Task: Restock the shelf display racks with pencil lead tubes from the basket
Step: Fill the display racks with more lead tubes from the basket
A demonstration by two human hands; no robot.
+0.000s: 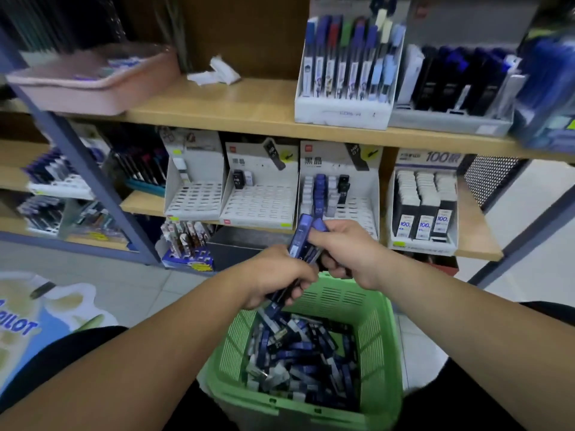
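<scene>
A green plastic basket point(378, 331) sits in front of me, filled with several dark blue pencil lead tubes point(298, 356). My left hand point(273, 275) grips a bundle of blue tubes point(300, 236) above the basket's far rim. My right hand point(345, 247) pinches a tube at the top of that bundle. On the middle shelf stand white slotted display racks: one point(357, 209) behind my hands holds a few tubes, one point(261, 203) to its left holds two, and the leftmost point(196, 197) is nearly bare.
A rack of black "100" lead boxes point(424, 209) stands to the right. The upper wooden shelf point(236, 110) carries pen displays point(348, 66) and a pink tray point(93, 79). A blue metal shelf post point(93, 178) slants at left. Tiled floor lies around the basket.
</scene>
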